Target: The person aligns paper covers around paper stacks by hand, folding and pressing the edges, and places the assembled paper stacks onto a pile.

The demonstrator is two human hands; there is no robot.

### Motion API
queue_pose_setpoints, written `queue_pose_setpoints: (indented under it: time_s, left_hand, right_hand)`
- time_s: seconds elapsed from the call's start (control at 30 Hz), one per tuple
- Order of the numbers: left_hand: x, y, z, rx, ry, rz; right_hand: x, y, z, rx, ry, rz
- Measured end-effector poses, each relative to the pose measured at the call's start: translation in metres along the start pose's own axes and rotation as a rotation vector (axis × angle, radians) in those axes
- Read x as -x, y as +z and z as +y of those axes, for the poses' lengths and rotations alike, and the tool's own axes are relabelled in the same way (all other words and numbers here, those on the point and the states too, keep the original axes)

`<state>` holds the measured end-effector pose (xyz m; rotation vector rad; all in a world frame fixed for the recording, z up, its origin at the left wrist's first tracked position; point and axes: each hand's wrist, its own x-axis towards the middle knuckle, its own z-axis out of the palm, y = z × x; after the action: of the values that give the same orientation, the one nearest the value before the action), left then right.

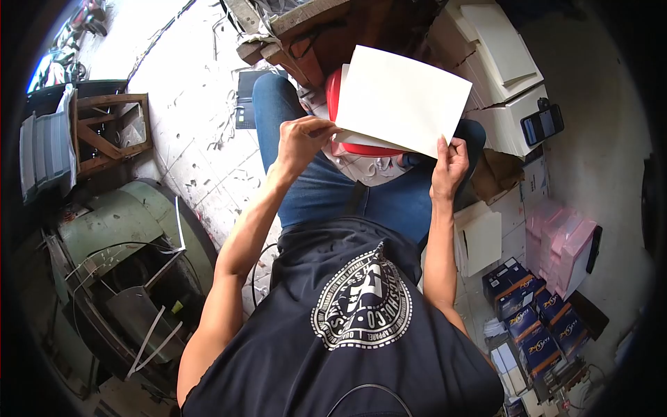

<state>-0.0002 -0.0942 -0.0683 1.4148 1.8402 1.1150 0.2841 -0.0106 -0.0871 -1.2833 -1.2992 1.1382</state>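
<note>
A large cream-white sheet (406,97) is held up in front of me, tilted. My left hand (303,142) pinches its lower left corner between thumb and fingers. At the lower right corner, my right hand (449,165) grips the edge, thumb on top. Beneath the sheet, more pale paper shows at the left and lower edges, over a red round seat (332,94) between my knees. How many sheets lie under the top one is hidden.
Tall stacks of cream paper (511,52) stand at the upper right, with a phone (542,125) beside them. Pink-wrapped packs (559,247) and dark blue boxes (538,340) sit at the right. A green machine (114,222) and wooden frame (111,132) are at the left. Paper scraps litter the floor.
</note>
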Motion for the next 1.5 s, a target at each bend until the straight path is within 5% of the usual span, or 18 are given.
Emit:
queue_pose_setpoints:
  time_s: [0.27, 0.37, 0.47, 0.63, 0.93, 1.43, 1.5]
  left_hand:
    - [-0.027, -0.022, 0.010, -0.119, 0.007, -0.280]
    - [-0.026, -0.019, 0.010, -0.020, -0.073, -0.250]
    - [-0.022, -0.014, 0.026, -0.023, -0.396, -0.227]
    - [-0.008, 0.007, 0.007, 0.235, -0.516, -0.055]
    - [-0.011, 0.007, -0.003, 0.398, -0.537, -0.089]
    - [-0.008, 0.012, -0.002, 0.419, -0.541, -0.070]
    - [-0.008, 0.010, -0.002, 0.430, -0.534, -0.074]
  right_hand:
    - [-0.002, -0.001, 0.001, 0.060, -0.014, -0.013]
    - [-0.002, 0.005, -0.006, 0.062, -0.028, -0.001]
    - [-0.004, 0.000, 0.002, 0.129, -0.069, 0.012]
    - [-0.006, -0.005, -0.001, 0.230, 0.009, 0.022]
    - [-0.018, -0.015, 0.004, 0.418, -0.254, 0.070]
    - [-0.013, -0.021, 0.013, 0.419, -0.131, -0.008]
    - [-0.011, -0.006, -0.030, 0.664, -0.393, 0.056]
